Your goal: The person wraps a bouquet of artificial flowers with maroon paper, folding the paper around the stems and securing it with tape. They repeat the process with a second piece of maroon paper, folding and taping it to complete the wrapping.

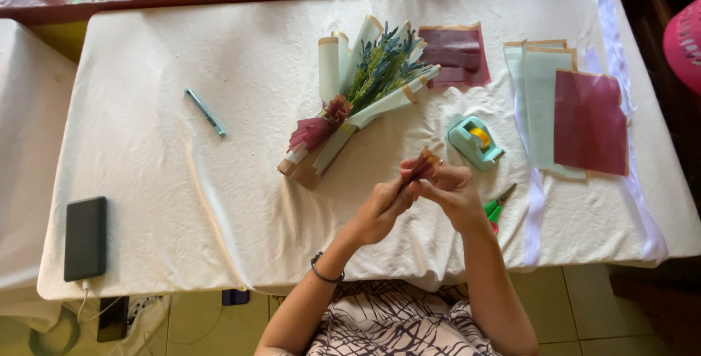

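Observation:
My left hand [381,208] and my right hand [451,192] meet above the table's front edge, both pinching a small folded piece of maroon paper [422,167] with a tan edge. Just beyond them lies a wrapped bouquet [363,97] of blue-green sprigs in pale cream and mint paper, with maroon paper bunched at its stem. A mint tape dispenser [475,141] stands to the right of my hands. Green-handled scissors [498,205] lie partly hidden behind my right hand.
A white cloth covers the table [182,203]. A teal pen [204,112] lies at the left, a dark phone [85,238] near the front left corner. Maroon sheets [590,124] and mint sheets [539,86] lie at the right, another maroon sheet [456,54] behind. White ribbon [536,210] hangs over the edge.

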